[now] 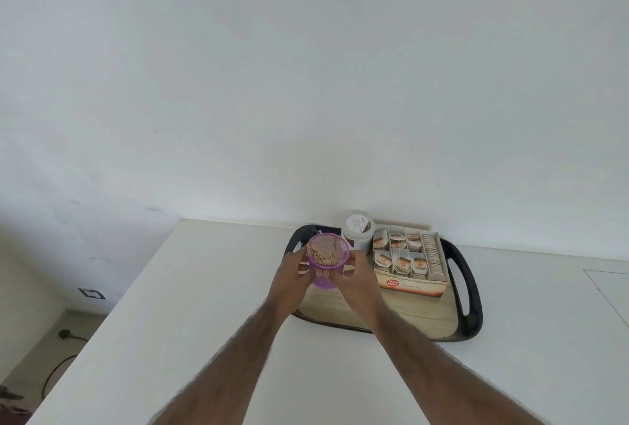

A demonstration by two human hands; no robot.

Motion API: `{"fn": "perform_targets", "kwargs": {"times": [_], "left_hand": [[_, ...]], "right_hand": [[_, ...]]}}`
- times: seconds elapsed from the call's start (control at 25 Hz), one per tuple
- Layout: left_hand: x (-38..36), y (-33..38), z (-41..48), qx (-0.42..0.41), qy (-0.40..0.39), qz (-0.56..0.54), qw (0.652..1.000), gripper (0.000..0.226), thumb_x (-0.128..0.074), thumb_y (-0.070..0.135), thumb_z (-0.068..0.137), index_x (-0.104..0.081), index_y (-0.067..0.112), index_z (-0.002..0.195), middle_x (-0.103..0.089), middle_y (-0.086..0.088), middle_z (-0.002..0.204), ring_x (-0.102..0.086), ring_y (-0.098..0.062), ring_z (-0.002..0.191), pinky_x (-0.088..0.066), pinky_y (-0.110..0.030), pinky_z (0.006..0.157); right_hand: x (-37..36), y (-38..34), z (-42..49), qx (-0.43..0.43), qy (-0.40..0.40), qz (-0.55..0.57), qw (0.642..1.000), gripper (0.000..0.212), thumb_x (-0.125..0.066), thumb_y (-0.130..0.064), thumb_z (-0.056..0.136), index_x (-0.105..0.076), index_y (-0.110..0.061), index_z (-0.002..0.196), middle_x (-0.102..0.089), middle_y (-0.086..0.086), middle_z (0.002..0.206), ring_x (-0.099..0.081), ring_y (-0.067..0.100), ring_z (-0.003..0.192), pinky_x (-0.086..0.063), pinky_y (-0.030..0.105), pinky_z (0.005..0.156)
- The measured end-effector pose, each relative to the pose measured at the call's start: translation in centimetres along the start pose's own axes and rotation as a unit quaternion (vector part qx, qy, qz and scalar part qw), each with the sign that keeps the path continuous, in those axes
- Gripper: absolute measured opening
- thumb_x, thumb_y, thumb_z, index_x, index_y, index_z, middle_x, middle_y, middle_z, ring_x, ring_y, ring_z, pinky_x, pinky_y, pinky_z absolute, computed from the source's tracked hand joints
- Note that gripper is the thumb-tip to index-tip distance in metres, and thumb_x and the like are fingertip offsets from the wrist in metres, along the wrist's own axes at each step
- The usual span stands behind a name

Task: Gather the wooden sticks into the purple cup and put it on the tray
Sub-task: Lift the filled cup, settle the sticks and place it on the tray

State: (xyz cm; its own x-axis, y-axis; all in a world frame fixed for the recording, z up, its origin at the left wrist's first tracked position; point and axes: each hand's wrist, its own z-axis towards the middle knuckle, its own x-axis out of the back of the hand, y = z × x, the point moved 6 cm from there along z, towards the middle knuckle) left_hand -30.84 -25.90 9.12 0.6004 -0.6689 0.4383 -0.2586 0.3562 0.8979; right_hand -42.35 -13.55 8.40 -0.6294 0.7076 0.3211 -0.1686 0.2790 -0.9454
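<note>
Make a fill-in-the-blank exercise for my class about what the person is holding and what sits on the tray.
The cup holding the wooden sticks is coloured ____.
The left hand and right hand both grip the ____.
The tray has a ____ rim.
The box on the tray holds ____ bags.
Missing words: purple, cup, black, tea.

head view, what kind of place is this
Likely a home or office tea corner: a white counter against a plain wall, a tray holding an open box of tea bags and a lidded jar, plus a purple cup of wooden sticks.
</note>
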Motion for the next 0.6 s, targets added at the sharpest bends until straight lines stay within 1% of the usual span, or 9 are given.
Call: {"fn": "perform_targets", "kwargs": {"times": [0.08,0.12,0.2,0.24,0.28,0.36,0.4,0.48,0.6], "left_hand": [[-0.6,-1.0,1.8,0.006,-0.007,0.007,1.0,0.047,-0.073,0.025,0.082,-0.063,0.037,0.126,-0.068,0.003,0.118,-0.068,-0.007,0.102,-0.059,-0.034,0.091],[-0.7,-1.4,2.5,0.011,-0.006,0.012,1.0,0.047,-0.073,0.022,0.082,-0.064,0.036,0.126,-0.069,0.005,0.117,-0.068,-0.007,0.101,-0.059,-0.033,0.09],[-0.7,-1.7,3.5,0.023,0.003,0.016,1.0,0.046,-0.074,0.018,0.084,-0.064,0.032,0.127,-0.07,0.008,0.115,-0.068,-0.005,0.1,-0.057,-0.022,0.084],[-0.7,-2.0,3.9,0.03,0.007,0.012,0.999,0.045,-0.075,0.018,0.085,-0.064,0.03,0.127,-0.07,0.009,0.115,-0.068,-0.006,0.1,-0.054,-0.017,0.08],[-0.6,-2.4,4.3,0.038,0.01,0.009,0.999,0.044,-0.075,0.017,0.086,-0.064,0.029,0.127,-0.07,0.009,0.115,-0.068,-0.006,0.099,-0.052,-0.013,0.078],[-0.5,-3.0,4.9,0.055,0.02,-0.001,0.998,0.044,-0.075,0.017,0.088,-0.063,0.025,0.129,-0.07,0.01,0.116,-0.068,-0.005,0.1,-0.048,-0.01,0.075],[-0.5,-3.2,5.1,0.06,0.027,-0.007,0.998,0.044,-0.075,0.017,0.088,-0.063,0.024,0.13,-0.07,0.01,0.116,-0.068,-0.006,0.1,-0.048,-0.009,0.075],[-0.4,-3.5,5.5,0.067,0.033,-0.014,0.997,0.044,-0.074,0.018,0.09,-0.063,0.023,0.131,-0.07,0.01,0.117,-0.068,-0.005,0.1,-0.047,-0.008,0.073],[-0.2,-4.0,6.2,0.08,0.037,-0.018,0.996,0.046,-0.073,0.019,0.09,-0.061,0.024,0.134,-0.069,0.011,0.119,-0.068,0.001,0.097,-0.047,-0.004,0.069]], "right_hand": [[-0.6,0.7,1.6,-0.018,-0.005,-0.001,1.0,0.074,-0.085,-0.054,0.066,-0.052,-0.026,0.126,-0.064,-0.01,0.117,-0.064,0.008,0.103,-0.057,0.036,0.09],[-0.9,1.1,2.4,-0.022,-0.006,-0.003,1.0,0.076,-0.084,-0.056,0.065,-0.051,-0.027,0.128,-0.063,-0.011,0.117,-0.064,0.008,0.104,-0.057,0.037,0.091],[-1.2,1.3,3.5,-0.016,-0.002,-0.009,1.0,0.078,-0.081,-0.06,0.062,-0.052,-0.03,0.128,-0.064,-0.016,0.116,-0.064,0.005,0.103,-0.057,0.035,0.09],[-1.4,1.3,4.0,-0.016,-0.001,-0.015,1.0,0.074,-0.081,-0.06,0.062,-0.054,-0.033,0.126,-0.065,-0.018,0.114,-0.064,0.003,0.101,-0.057,0.032,0.088],[-1.6,1.1,4.3,-0.015,-0.003,-0.023,1.0,0.065,-0.082,-0.056,0.066,-0.055,-0.035,0.122,-0.065,-0.019,0.112,-0.064,0.001,0.099,-0.056,0.025,0.084],[-1.9,0.5,4.9,-0.003,-0.009,-0.035,0.999,0.047,-0.085,-0.037,0.077,-0.056,-0.037,0.114,-0.065,-0.021,0.104,-0.064,-0.001,0.094,-0.049,0.009,0.071],[-1.9,0.3,5.1,0.004,-0.013,-0.036,0.999,0.042,-0.084,-0.029,0.08,-0.057,-0.036,0.111,-0.065,-0.022,0.099,-0.063,-0.003,0.09,-0.046,0.005,0.065],[-2.1,0.2,5.7,0.009,-0.014,-0.041,0.999,0.036,-0.083,-0.024,0.082,-0.058,-0.034,0.106,-0.064,-0.023,0.092,-0.062,-0.004,0.084,-0.044,0.003,0.061],[-2.6,0.6,6.4,0.004,-0.016,-0.033,0.999,0.034,-0.083,-0.027,0.082,-0.062,-0.032,0.109,-0.068,-0.017,0.098,-0.064,0.0,0.09,-0.049,0.009,0.068]]}}
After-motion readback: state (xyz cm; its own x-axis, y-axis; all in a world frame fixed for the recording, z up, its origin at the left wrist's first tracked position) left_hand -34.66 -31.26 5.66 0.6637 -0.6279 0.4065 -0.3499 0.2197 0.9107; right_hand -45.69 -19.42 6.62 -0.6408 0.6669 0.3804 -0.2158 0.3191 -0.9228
